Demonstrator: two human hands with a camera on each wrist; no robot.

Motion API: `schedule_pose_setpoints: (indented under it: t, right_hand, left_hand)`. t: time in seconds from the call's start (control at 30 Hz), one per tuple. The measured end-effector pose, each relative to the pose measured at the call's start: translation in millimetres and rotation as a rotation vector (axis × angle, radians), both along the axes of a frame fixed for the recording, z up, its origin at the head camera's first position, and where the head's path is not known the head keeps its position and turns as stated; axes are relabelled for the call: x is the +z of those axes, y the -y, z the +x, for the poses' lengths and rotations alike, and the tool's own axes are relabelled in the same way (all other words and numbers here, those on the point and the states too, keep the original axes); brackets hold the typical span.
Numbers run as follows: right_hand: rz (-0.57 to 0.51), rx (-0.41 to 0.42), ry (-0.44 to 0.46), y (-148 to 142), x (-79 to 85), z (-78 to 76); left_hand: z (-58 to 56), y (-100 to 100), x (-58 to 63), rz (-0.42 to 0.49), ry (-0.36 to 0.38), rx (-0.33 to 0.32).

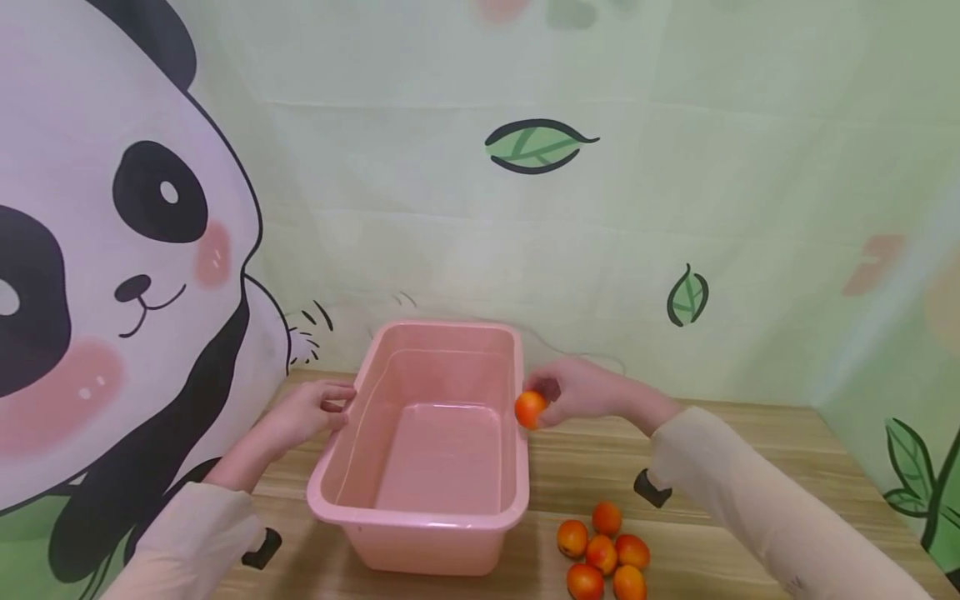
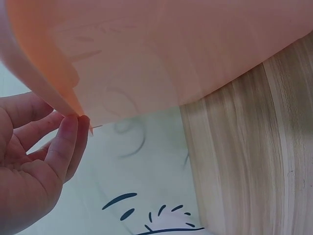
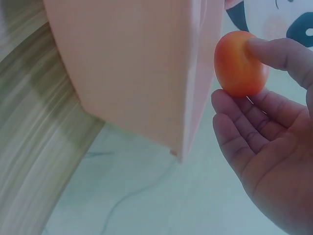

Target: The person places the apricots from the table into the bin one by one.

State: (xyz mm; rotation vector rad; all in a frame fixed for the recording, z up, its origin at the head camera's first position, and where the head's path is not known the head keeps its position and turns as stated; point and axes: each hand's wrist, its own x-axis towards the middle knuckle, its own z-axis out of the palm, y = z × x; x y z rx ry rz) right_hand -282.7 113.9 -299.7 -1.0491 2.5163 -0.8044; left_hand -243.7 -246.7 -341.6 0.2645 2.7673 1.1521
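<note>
A deep pink plastic basin [image 1: 420,546] stands on the wooden table, its inside bare. My left hand [image 1: 311,412] pinches the basin's left rim between thumb and fingers, which the left wrist view shows close up. In my right hand [image 1: 581,390] is an orange-red tomato [image 1: 530,409], held by the fingertips just at the basin's right rim. The right wrist view shows the thumb pressing on this smooth, oval tomato [image 3: 239,66], with the fingers under it. Several more tomatoes [image 1: 601,553] lie in a loose cluster on the table, right of the basin's near end.
The wooden table [image 1: 735,450] reaches back to a pale green cloth backdrop [image 1: 420,200]. A big printed panda [image 1: 150,208] fills the backdrop's left side. Dark straps or mounts [image 1: 652,488] show beneath the light sleeves.
</note>
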Motion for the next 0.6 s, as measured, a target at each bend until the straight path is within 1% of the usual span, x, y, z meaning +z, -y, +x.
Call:
schedule_pose_setpoints:
  t: [0.07,0.23,0.33,0.47,0.6]
  right_hand:
    - [0.011,0.013,-0.002,6.8,1.3,0.2]
    - [0.016,0.046,0.026,24.9,-0.1,1.4]
    - [0.030,0.067,0.013,36.0,-1.9,2.2]
    - [0.044,0.097,-0.004,50.9,-5.8,3.0]
    - [0.060,0.122,-0.001,64.7,-12.4,3.3]
  left_hand:
    - [0.0,-0.1,0.0,-0.004,0.003,0.001]
    - [-0.5,-0.6,0.0,-0.005,0.014,0.006]
    - [-1.1,-0.7,-0.1,0.000,0.020,0.008]
    - [-1.5,-0.6,0.1,0.000,0.014,0.000]
    - [-1.0,-0.3,0.7,0.000,0.005,-0.013]
